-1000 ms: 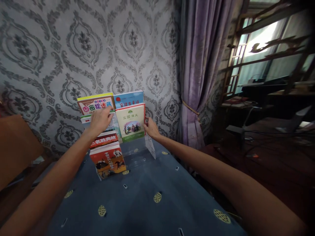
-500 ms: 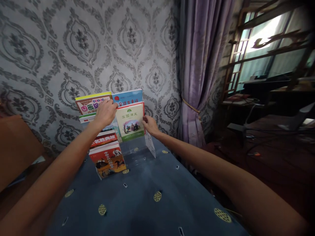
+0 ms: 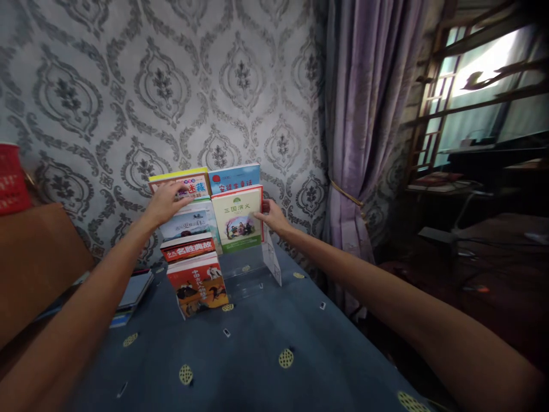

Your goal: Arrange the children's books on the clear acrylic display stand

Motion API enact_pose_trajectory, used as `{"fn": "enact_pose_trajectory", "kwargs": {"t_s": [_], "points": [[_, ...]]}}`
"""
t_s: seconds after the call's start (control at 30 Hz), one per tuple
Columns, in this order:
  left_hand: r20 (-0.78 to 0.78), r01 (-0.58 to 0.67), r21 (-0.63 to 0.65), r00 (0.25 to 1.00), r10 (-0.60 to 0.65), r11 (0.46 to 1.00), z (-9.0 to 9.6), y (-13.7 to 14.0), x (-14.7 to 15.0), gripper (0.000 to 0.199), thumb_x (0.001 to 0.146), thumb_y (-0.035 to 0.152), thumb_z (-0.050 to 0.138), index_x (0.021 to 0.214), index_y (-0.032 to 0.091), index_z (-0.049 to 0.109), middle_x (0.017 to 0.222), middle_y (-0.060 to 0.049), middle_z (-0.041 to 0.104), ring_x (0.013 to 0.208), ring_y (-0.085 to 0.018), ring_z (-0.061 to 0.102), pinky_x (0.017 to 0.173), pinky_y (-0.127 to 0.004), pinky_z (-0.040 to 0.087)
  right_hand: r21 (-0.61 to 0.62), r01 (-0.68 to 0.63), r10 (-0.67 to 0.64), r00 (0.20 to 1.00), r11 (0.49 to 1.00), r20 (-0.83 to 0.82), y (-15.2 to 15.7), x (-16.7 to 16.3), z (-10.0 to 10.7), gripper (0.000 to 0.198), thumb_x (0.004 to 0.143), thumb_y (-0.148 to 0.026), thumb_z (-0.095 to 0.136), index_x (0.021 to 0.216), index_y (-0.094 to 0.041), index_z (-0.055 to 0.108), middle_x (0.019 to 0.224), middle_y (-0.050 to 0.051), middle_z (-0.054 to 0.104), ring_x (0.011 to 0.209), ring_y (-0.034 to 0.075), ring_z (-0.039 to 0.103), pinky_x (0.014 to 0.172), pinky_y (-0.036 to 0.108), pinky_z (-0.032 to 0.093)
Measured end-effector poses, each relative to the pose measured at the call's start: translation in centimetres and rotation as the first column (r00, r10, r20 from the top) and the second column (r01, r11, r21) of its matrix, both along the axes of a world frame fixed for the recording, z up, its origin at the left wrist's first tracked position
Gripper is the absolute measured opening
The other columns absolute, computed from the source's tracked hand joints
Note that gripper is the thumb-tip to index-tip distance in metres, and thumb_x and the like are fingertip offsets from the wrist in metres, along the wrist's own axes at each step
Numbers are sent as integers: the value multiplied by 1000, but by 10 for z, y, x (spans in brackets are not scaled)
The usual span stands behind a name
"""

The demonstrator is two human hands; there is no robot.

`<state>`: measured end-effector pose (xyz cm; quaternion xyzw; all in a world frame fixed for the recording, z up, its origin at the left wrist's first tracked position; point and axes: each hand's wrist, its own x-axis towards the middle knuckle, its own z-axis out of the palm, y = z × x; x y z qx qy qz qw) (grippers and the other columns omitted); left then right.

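A clear book stand (image 3: 273,264) holds picture books in stepped rows on the table. My right hand (image 3: 274,218) grips the right edge of a pale green book (image 3: 237,216) with its thumb on the cover. This book stands upright in the right column, in front of a blue book (image 3: 234,174). My left hand (image 3: 168,201) is over the left column, fingers stretched across a yellow-topped book (image 3: 201,184) and near the top of a landscape-cover book (image 3: 193,223). Lower in that column stand a red book (image 3: 189,249) and an orange book with horses (image 3: 199,289).
A dark blue patterned cloth covers the table (image 3: 249,366). More books (image 3: 134,292) lie at the left beside a cardboard box (image 3: 40,263), with a red container (image 3: 12,180) behind. Patterned wall stands at the back; a purple curtain (image 3: 360,114) hangs to the right.
My left hand has moved left, away from the pale green book's upper left corner, to the left column. My right hand stays at that book's right edge. The view has turned slightly left.
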<state>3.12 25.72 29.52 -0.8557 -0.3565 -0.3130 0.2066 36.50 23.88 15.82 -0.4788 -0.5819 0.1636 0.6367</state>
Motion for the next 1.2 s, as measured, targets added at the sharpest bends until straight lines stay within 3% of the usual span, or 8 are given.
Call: {"fn": "enact_pose_trajectory", "kwargs": {"t_s": [0.13, 0.33, 0.5, 0.63, 0.9, 1.2], "points": [[-91, 17, 9, 996, -16, 1000, -4, 1, 0, 34, 90, 46, 56, 109, 20, 64, 117, -10, 68, 113, -28, 56, 103, -41, 41, -58, -57, 54, 997, 997, -59, 6, 4, 7, 52, 69, -29, 77, 114, -17, 55, 110, 11, 73, 101, 24, 69, 91, 42, 55], [-283, 25, 6, 959, -22, 1000, -2, -1, 52, 35, 88, 42, 60, 117, 21, 62, 123, -10, 67, 120, -29, 55, 104, -40, 40, -139, -147, 139, 988, 979, -65, 2, 10, 14, 45, 62, -28, 82, 101, -17, 63, 98, 6, 75, 91, 23, 70, 81, 38, 57], [-303, -111, -127, 951, 68, 986, 1, 7, 74, 29, 85, 37, 63, 110, 23, 64, 115, -10, 70, 113, -31, 61, 92, -37, 46, -197, -237, 224, 971, 951, -87, 0, 15, 21, 42, 61, -24, 83, 98, -19, 65, 96, 4, 76, 86, 21, 69, 73, 33, 58], [-269, -127, -161, 960, 80, 979, -1, 11, 77, 23, 84, 37, 64, 103, 24, 66, 107, -8, 72, 106, -30, 64, 84, -35, 48, -185, -335, 309, 938, 924, -159, 4, 17, 20, 47, 60, -20, 83, 103, -21, 63, 104, 5, 76, 89, 21, 69, 69, 31, 59], [-229, -88, -176, 972, 46, 981, -1, 13, 79, 24, 82, 36, 65, 100, 20, 68, 103, -8, 72, 98, -28, 65, 78, -33, 45, -35, -391, 382, 911, 920, -154, 16, 22, 9, 49, 57, -24, 86, 100, -19, 63, 106, 6, 76, 103, 25, 68, 90, 41, 57], [-209, -97, -168, 976, 61, 981, -1, 14, 82, 22, 82, 37, 67, 96, 20, 69, 102, -7, 72, 98, -26, 65, 74, -32, 43, -12, -435, 431, 894, 900, -125, 20, 29, 8, 64, 52, -29, 91, 108, -18, 64, 112, 7, 75, 109, 29, 67, 103, 51, 51]]}}
